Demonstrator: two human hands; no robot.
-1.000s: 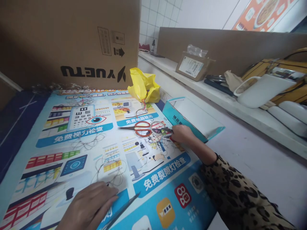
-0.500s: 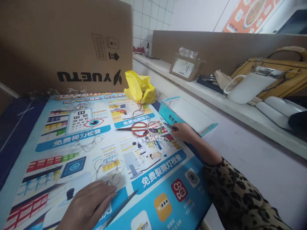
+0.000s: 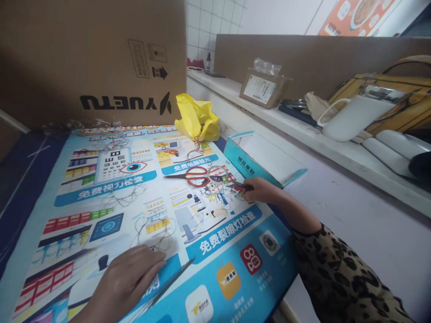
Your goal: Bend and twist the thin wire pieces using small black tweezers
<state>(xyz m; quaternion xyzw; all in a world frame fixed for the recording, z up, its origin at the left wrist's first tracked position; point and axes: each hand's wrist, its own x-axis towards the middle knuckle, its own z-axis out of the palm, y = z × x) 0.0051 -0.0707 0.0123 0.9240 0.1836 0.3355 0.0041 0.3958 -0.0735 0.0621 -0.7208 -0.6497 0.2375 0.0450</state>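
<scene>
My right hand [image 3: 261, 189] is closed around a slim, pointed dark tool that looks like tweezers [image 3: 238, 184]; its tip points left over a pile of small loose pieces and fine strands [image 3: 224, 193]. Just left of the tip lie scissors [image 3: 197, 176] with red-orange handles and a clear round ring [image 3: 218, 174]. My left hand [image 3: 129, 273] rests low on the printed sheet [image 3: 188, 220], fingers pressed together beside a tangle of thin wire [image 3: 158, 231]. Whatever its fingertips pinch is hidden. A bundle of dark thin strands [image 3: 173, 279] lies to its right.
A yellow plastic bag [image 3: 198, 119] sits at the back, before a large cardboard box [image 3: 101, 58]. At right stands an open turquoise box [image 3: 242, 159]. Along the ledge [image 3: 229, 87] are a small carton [image 3: 261, 88], a white mug [image 3: 350, 116] and a yellow bag [image 3: 404, 96].
My right hand and its tool have shifted slightly, the tip now lower and nearer the pile of small pieces. My left hand stays nearly in place. The camera view has shifted a little.
</scene>
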